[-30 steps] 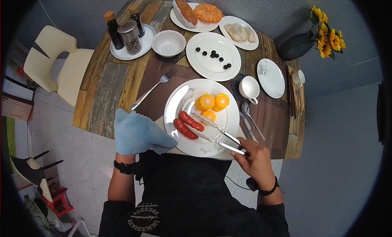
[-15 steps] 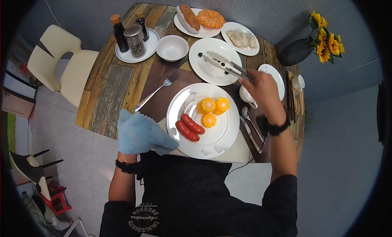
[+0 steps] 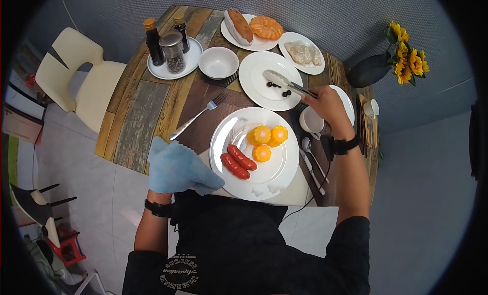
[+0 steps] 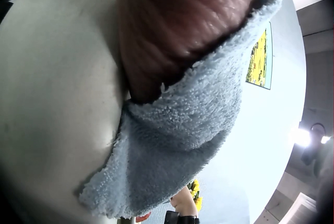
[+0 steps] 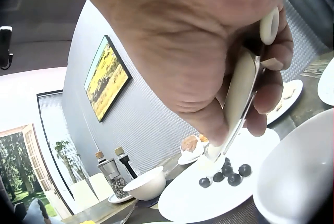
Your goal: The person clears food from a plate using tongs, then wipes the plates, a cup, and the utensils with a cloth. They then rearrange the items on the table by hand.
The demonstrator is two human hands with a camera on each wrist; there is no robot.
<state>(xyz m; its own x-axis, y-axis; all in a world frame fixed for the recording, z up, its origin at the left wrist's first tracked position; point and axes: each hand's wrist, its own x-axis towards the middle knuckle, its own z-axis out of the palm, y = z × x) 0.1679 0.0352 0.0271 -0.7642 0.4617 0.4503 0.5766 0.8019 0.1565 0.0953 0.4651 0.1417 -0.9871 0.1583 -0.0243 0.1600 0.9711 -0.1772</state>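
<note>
My right hand grips metal tongs with pale tips over the middle white plate. Several dark round berries lie there, clustered close by the tips in the right wrist view. At the table's front edge a light blue cloth drapes over my left hand, hiding the fingers. One corner of that cloth lies at the rim of the large near plate. On this plate are two red sausages and three corn pieces.
A cup stands just below my right hand, near a spoon and knife. Left of the plates are a fork, a bowl and a condiment tray. Bread and a flower vase stand at the back.
My right hand has carried the tongs from the sausages up to the berry plate, where their tips have shifted slightly since half a second ago. The cloth-covered left hand stays beside the near plate.
</note>
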